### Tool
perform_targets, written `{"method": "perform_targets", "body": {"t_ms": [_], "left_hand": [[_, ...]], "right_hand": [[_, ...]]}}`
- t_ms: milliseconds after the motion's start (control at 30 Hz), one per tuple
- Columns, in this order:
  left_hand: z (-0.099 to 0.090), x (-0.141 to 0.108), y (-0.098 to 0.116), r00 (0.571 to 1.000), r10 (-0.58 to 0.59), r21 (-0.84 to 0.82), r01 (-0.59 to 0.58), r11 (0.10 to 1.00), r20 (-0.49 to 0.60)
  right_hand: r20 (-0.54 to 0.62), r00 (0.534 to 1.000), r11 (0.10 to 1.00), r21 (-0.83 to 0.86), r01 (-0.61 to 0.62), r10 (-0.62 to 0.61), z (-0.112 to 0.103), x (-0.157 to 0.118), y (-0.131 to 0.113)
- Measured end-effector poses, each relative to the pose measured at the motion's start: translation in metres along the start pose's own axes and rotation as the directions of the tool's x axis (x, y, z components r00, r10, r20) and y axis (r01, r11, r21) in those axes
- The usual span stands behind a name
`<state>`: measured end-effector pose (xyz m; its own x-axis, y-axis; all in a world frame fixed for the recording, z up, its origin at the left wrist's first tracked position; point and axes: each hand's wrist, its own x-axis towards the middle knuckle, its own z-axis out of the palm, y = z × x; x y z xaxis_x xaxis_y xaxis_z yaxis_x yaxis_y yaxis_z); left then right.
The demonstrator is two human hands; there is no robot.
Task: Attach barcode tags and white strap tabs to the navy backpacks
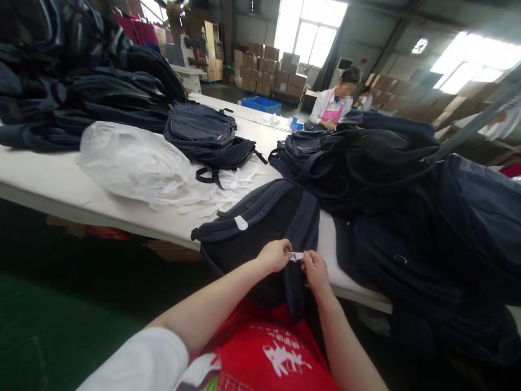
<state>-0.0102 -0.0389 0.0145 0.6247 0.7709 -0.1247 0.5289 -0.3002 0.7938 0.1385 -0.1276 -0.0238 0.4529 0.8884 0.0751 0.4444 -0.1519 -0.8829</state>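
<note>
A dark navy backpack [264,222] lies strap side up over the table's front edge, close to my body. One of its straps carries a white oval tag [241,222]. My left hand [275,255] pinches one end of a small white strip [296,256] above the other strap. The opposite end of that strip is between the fingertips of my right hand [315,269]. A small dark spot shows at the strip's middle. Both hands are over the lower part of the backpack, with only a short gap between them.
On the white table [49,171], a clear plastic bag [134,163] and loose white strips [228,190] lie left of the backpack. Another backpack [201,127] sits behind them. Piles of dark backpacks stand left and right [407,233]. Across the table is a person [334,103] near a blue crate [261,105].
</note>
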Motion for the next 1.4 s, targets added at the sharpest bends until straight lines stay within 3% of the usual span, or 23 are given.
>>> {"method": "perform_targets", "body": {"t_ms": [167, 333, 400, 500, 600, 633, 700, 733, 800, 867, 900, 1033, 1133, 1200, 1300, 1333, 1400], "left_hand": [[-0.001, -0.009, -0.001, 0.999, 0.02, -0.014, -0.02, 1.0, -0.047], [-0.004, -0.036, 0.001, 0.947, 0.277, 0.23, -0.236, 0.944, -0.164], [-0.001, -0.047, -0.003, 0.927, 0.361, 0.37, -0.301, 0.879, -0.103], [0.003, -0.062, -0.012, 0.922, 0.387, 0.483, -0.341, 0.807, 0.005], [-0.009, -0.071, -0.018, 0.928, 0.371, 0.504, -0.329, 0.798, 0.019], [-0.019, -0.073, -0.02, 0.931, 0.365, 0.514, -0.302, 0.803, -0.024], [-0.046, -0.076, -0.027, 0.917, 0.331, 0.548, -0.163, 0.82, -0.223], [-0.06, -0.078, -0.032, 0.883, 0.298, 0.556, -0.051, 0.83, -0.363], [-0.088, -0.08, -0.048, 0.763, 0.216, 0.524, 0.183, 0.832, -0.61], [-0.109, -0.083, -0.067, 0.668, 0.111, 0.448, 0.357, 0.819, -0.736], [-0.116, -0.085, -0.075, 0.661, 0.045, 0.409, 0.408, 0.816, -0.749], [-0.126, -0.094, -0.088, 0.757, -0.172, 0.299, 0.441, 0.846, -0.63], [-0.128, -0.11, -0.075, 0.814, -0.246, 0.306, 0.452, 0.838, -0.527], [-0.129, -0.124, -0.065, 0.875, -0.304, 0.322, 0.431, 0.843, -0.376], [-0.132, -0.139, -0.058, 0.929, -0.333, 0.316, 0.368, 0.875, -0.16], [-0.132, -0.141, -0.057, 0.937, -0.312, 0.322, 0.348, 0.881, -0.159], [-0.133, -0.139, -0.054, 0.94, -0.22, 0.345, 0.304, 0.888, -0.262]], "right_hand": [[0.059, 0.998, 1.0, 0.008, -0.02, 0.02, -0.005, 0.0, -0.002], [0.081, 0.997, 1.0, -0.018, -0.013, 0.015, -0.015, -0.005, -0.014], [0.078, 0.996, 0.998, -0.048, -0.036, 0.04, -0.022, -0.008, -0.019], [0.086, 0.993, 0.992, -0.099, -0.077, 0.086, -0.032, -0.013, -0.021], [0.138, 0.979, 0.985, -0.1, -0.139, 0.152, -0.04, -0.02, -0.02], [0.167, 0.971, 0.982, -0.106, -0.158, 0.174, -0.043, -0.023, -0.02], [0.239, 0.949, 0.974, -0.143, -0.176, 0.207, -0.047, -0.031, -0.021], [0.281, 0.935, 0.97, -0.166, -0.176, 0.217, -0.047, -0.036, -0.022], [0.365, 0.902, 0.966, -0.196, -0.169, 0.232, -0.046, -0.045, -0.025], [0.432, 0.868, 0.965, -0.2, -0.172, 0.245, -0.04, -0.052, -0.028], [0.455, 0.853, 0.963, -0.194, -0.185, 0.256, -0.036, -0.054, -0.029], [0.541, 0.78, 0.945, -0.095, -0.314, 0.313, -0.021, -0.052, -0.033], [0.6, 0.735, 0.913, 0.017, -0.407, 0.316, -0.019, -0.049, -0.036], [0.621, 0.715, 0.91, 0.006, -0.415, 0.322, -0.021, -0.05, -0.036], [0.582, 0.758, 0.955, -0.203, -0.215, 0.294, -0.029, -0.052, -0.034], [0.554, 0.789, 0.953, -0.276, -0.126, 0.265, -0.033, -0.051, -0.034], [0.498, 0.845, 0.938, -0.345, -0.014, 0.196, -0.042, -0.045, -0.037]]}}
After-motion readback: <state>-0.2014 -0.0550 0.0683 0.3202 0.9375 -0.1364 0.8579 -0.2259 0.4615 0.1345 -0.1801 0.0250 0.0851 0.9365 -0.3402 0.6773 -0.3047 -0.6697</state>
